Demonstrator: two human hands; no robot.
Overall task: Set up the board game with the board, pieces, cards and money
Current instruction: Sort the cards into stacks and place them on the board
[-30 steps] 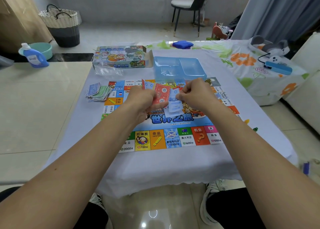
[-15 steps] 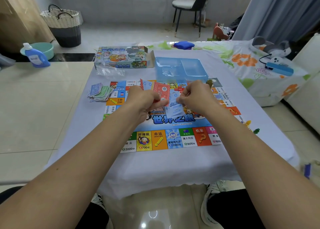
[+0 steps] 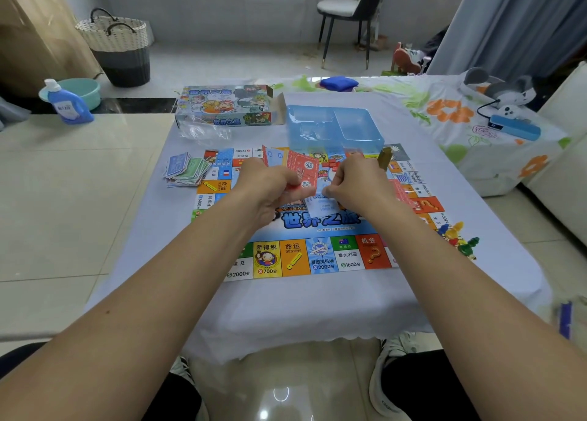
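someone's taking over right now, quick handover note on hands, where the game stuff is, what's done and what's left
Left hand grips a fan of red paper notes.
Right hand pinches a pale blue note from it.
Colourful square game board lies flat on the table.
Blue and green sorted note pile sits at the board's left edge.
Coloured plastic pawns sit at its right edge.
Left: sort the held notes. No card piles seen.

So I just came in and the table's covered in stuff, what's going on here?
A person is setting up a board game. The board lies unfolded on the table. Above it, the left hand holds a fan of red notes, and the right hand pinches a pale blue note beside them. A pile of blue and green notes sits at the board's left edge, coloured pawns at its right. The game box and a blue plastic tray lie beyond.
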